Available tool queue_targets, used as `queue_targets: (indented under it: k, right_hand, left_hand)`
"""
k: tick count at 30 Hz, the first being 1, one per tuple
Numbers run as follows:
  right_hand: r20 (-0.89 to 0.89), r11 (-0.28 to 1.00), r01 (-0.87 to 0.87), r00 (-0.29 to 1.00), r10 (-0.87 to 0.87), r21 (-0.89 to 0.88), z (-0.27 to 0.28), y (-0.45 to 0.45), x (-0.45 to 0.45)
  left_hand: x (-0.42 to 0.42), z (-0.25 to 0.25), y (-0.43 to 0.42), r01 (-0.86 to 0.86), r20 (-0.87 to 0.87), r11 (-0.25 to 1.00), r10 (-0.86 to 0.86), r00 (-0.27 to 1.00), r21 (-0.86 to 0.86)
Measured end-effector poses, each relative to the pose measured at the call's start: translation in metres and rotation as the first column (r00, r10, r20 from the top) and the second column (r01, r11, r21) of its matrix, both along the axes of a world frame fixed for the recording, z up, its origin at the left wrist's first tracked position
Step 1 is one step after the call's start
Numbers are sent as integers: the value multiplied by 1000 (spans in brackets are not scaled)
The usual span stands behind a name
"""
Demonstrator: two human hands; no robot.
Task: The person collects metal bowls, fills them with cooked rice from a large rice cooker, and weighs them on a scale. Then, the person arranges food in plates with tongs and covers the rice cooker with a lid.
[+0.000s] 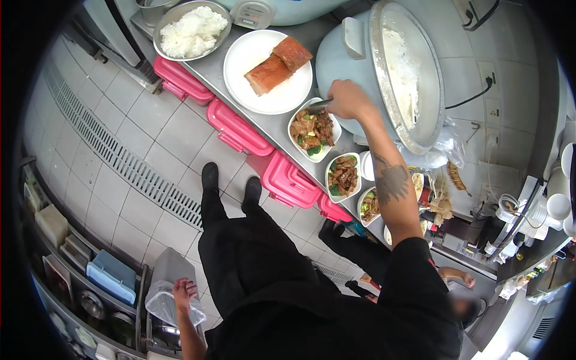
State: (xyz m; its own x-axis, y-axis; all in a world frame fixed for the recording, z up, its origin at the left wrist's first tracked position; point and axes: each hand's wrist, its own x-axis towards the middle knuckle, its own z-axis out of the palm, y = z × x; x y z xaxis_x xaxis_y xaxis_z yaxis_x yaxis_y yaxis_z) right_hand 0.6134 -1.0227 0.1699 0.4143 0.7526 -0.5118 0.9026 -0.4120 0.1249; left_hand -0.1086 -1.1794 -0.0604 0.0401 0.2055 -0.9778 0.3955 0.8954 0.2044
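My right hand (347, 99) is closed around the handle of a metal utensil (319, 104); its kind I cannot make out. The utensil reaches over the rim of a white bowl (313, 131) of sliced meat, darker shredded meat and green vegetables. Beside it stands a second white bowl (344, 176) with meat and greens. A white plate (237, 78) bears two pieces of browned, crisp-skinned meat (277, 66). Down at my side, my left hand (185, 294) hangs with loosely bent fingers apart, holding nothing, above a plastic-lined bin (165, 306).
A large rice cooker (342, 60) with its rice-coated lid raised stands behind the bowls. A metal bowl of rice (192, 30) sits at the counter's end. Pink lidded boxes (291, 179) are below the counter. A co-worker's hand (465, 278) shows at right.
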Motion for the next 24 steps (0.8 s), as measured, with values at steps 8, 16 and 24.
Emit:
queue_targets:
  k: [8, 16, 24]
  right_hand:
    - [191, 959, 33, 978, -89, 280, 32, -42, -37]
    - [136, 926, 63, 983, -121, 373, -6, -61, -36]
    - [92, 942, 82, 989, -118, 326, -12, -59, -26]
  left_hand:
    - [4, 1, -2, -41, -17, 999, 41, 999, -12]
    - [18, -11, 24, 39, -12, 997, -38, 999, 71]
    - [63, 4, 65, 24, 84, 984, -40, 996, 178]
